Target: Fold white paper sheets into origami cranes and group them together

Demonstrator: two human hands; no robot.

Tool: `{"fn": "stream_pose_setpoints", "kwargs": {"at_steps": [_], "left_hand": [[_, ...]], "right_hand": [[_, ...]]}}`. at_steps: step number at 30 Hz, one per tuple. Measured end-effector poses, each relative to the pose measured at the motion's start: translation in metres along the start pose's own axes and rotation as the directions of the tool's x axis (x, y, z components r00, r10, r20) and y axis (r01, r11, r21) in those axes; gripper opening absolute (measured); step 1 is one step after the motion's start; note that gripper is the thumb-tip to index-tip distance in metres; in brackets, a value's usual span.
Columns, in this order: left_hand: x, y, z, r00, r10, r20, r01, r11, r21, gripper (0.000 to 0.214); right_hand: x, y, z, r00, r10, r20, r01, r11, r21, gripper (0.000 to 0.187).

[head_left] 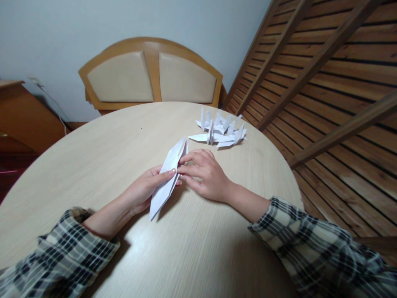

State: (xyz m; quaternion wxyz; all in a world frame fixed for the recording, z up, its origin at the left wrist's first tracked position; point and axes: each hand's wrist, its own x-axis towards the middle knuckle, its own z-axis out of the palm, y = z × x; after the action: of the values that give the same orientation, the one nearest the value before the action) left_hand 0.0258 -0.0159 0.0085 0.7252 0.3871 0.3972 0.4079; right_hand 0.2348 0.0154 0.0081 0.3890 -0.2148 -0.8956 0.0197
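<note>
A folded sheet of white paper [166, 179], long and pointed at both ends, is tilted above the table in front of me. My left hand [151, 184] grips its middle, thumb on the near face and fingers behind it. At the paper's right edge, my right hand [206, 174] has its fingers bent against the folded layers; its fingertips are partly hidden behind the paper, and I cannot see exactly how much they pinch. Several white origami cranes [221, 130] stand grouped just beyond my hands to the right.
The round, light wooden table [93, 165] fills the view's lower part. Behind it stands a padded headboard [151, 74] against the wall. A slatted wooden screen [325, 103] rises on the right, and a brown cabinet [27, 116] is at the left.
</note>
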Motion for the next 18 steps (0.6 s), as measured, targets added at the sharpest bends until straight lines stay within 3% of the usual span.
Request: {"fn": "stream_pose_setpoints", "kwargs": {"at_steps": [8,13,15,18], "left_hand": [[-0.002,0.003,0.006,0.999,-0.004,-0.048,0.003,1.0,-0.024,0.034],[-0.003,0.004,0.009,0.995,-0.028,-0.093,0.025,0.999,-0.036,0.032],[-0.004,0.004,0.01,0.995,-0.013,-0.104,0.012,1.0,-0.013,0.029],[-0.004,0.002,0.01,0.996,-0.002,-0.092,0.004,1.0,0.024,0.029]], "right_hand": [[0.002,-0.003,0.0,0.992,0.058,-0.11,-0.041,0.987,0.155,0.019],[0.004,-0.003,-0.001,0.928,0.294,-0.229,-0.226,0.933,0.281,0.004],[0.005,-0.001,0.003,0.882,0.431,-0.192,-0.343,0.865,0.367,0.012],[0.005,-0.001,0.011,0.819,0.574,-0.005,-0.484,0.695,0.532,0.032]]}}
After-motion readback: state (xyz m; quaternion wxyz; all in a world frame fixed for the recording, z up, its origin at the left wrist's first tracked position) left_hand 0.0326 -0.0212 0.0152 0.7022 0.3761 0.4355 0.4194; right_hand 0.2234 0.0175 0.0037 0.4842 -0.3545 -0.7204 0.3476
